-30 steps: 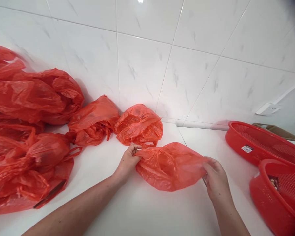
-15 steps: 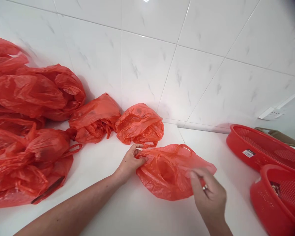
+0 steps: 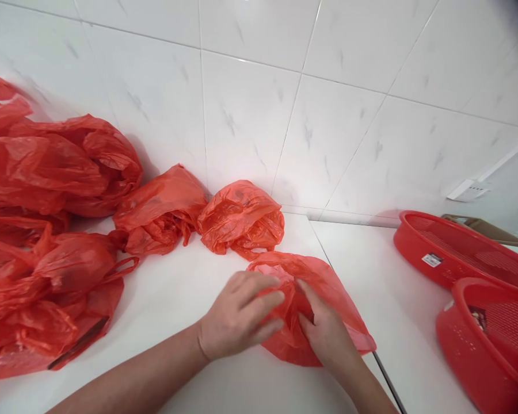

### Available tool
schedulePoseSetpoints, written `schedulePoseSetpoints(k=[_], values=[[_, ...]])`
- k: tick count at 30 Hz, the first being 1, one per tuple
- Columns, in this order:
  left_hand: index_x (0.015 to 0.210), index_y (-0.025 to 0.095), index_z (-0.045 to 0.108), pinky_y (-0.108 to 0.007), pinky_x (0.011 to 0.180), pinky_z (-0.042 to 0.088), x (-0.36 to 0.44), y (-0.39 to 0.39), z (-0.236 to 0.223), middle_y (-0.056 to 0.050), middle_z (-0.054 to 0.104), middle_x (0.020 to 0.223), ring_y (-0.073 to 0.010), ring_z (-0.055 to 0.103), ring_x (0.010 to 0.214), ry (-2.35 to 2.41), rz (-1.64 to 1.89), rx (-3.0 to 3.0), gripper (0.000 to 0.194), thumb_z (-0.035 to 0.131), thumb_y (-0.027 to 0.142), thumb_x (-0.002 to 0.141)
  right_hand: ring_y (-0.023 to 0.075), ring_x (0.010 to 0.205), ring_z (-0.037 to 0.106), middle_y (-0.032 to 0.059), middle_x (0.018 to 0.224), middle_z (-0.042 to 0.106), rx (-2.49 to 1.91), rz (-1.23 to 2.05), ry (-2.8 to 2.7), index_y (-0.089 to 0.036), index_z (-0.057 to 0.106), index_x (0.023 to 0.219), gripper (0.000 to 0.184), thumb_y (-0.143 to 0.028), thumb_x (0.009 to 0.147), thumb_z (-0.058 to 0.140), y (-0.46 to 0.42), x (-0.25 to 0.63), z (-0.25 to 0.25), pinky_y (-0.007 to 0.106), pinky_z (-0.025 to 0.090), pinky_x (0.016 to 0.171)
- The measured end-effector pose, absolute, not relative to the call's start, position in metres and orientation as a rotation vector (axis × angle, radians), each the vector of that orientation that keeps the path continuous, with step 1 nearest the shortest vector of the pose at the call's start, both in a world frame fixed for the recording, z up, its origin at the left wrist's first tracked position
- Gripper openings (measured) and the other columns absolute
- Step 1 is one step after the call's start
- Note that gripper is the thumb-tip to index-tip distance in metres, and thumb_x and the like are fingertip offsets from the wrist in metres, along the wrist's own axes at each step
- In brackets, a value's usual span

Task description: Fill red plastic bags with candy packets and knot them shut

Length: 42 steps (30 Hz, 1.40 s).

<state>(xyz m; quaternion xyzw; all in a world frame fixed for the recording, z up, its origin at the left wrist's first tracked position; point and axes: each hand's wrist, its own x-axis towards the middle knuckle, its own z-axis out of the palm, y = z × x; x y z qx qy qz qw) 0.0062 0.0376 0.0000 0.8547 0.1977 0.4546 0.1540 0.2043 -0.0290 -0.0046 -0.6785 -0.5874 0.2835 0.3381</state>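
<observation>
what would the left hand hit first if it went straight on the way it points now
Most likely the crumpled red bag by its fingertips, with the right hand just beyond. Depth is unclear, so the left hand might pass over the bag and meet the right hand first.

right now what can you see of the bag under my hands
The bag is thin, red, partly see-through, like crinkled plastic film. It lies loosely spread on the white table, gathered around a darker hollow, one corner reaching toward the table's seam. The right hand has fingers at the hollow; the left hand is over its left side, contact unclear.
</observation>
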Motion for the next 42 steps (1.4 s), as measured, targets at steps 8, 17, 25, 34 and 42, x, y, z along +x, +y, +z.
schedulePoseSetpoints(k=[8, 17, 25, 34, 42], values=[[0.098, 0.026, 0.064, -0.049, 0.096, 0.035, 0.02, 0.027, -0.009, -0.001, 0.062, 0.069, -0.0195, 0.056, 0.064, 0.447, 0.827, 2.788, 0.03, 0.051, 0.008, 0.078, 0.022, 0.081, 0.066, 0.0072, 0.127, 0.058, -1.865, 0.533, -1.267, -0.028, 0.039, 0.139, 0.066, -0.034, 0.075, 0.057, -0.021, 0.229, -0.003, 0.041, 0.053, 0.074], [0.063, 0.024, 0.052, -0.041, 0.096, 0.035, 0.015, 0.025, 0.007, 0.001, 0.051, 0.062, -0.0155, 0.044, 0.059, 0.286, 0.869, 2.85, 0.027, 0.045, 0.001, 0.075, 0.0204, 0.078, 0.062, 0.0036, 0.096, 0.067, -1.988, 0.324, -0.846, -0.023, 0.053, 0.108, 0.044, -0.05, 0.073, 0.06, -0.023, 0.257, 0.016, 0.029, 0.046, 0.063], [0.072, 0.021, 0.054, -0.049, 0.097, 0.03, 0.015, 0.027, 0.002, -0.007, 0.064, 0.102, -0.0226, 0.057, 0.087, 0.25, 0.783, 2.704, 0.026, 0.045, -0.002, 0.066, 0.0247, 0.103, 0.055, 0.0053, 0.108, 0.063, -1.766, 0.306, -1.577, -0.024, 0.064, 0.094, 0.021, -0.037, 0.081, 0.054, -0.021, 0.226, 0.0, 0.041, 0.043, 0.089], [0.063, 0.021, 0.048, -0.055, 0.108, 0.019, -0.026, 0.024, 0.029, 0.003, 0.054, 0.065, -0.0154, 0.05, 0.065, 0.445, 0.517, 2.835, 0.014, 0.061, 0.017, 0.067, 0.0271, 0.088, 0.061, 0.0053, 0.094, 0.068, -1.954, 0.609, -1.606, -0.024, 0.065, 0.095, 0.033, -0.034, 0.063, 0.068, -0.019, 0.231, 0.003, 0.036, 0.046, 0.071], [0.086, 0.018, 0.057, -0.043, 0.095, 0.038, -0.061, 0.024, 0.057, -0.007, 0.061, 0.1, -0.0186, 0.057, 0.087, 0.64, 0.998, 2.965, 0.007, 0.061, 0.024, 0.083, 0.0176, 0.06, 0.058, 0.0004, 0.069, 0.065, -2.328, 0.778, -1.616, -0.022, 0.062, 0.082, 0.021, -0.034, 0.065, 0.063, -0.027, 0.208, 0.017, 0.026, 0.033, 0.05]])
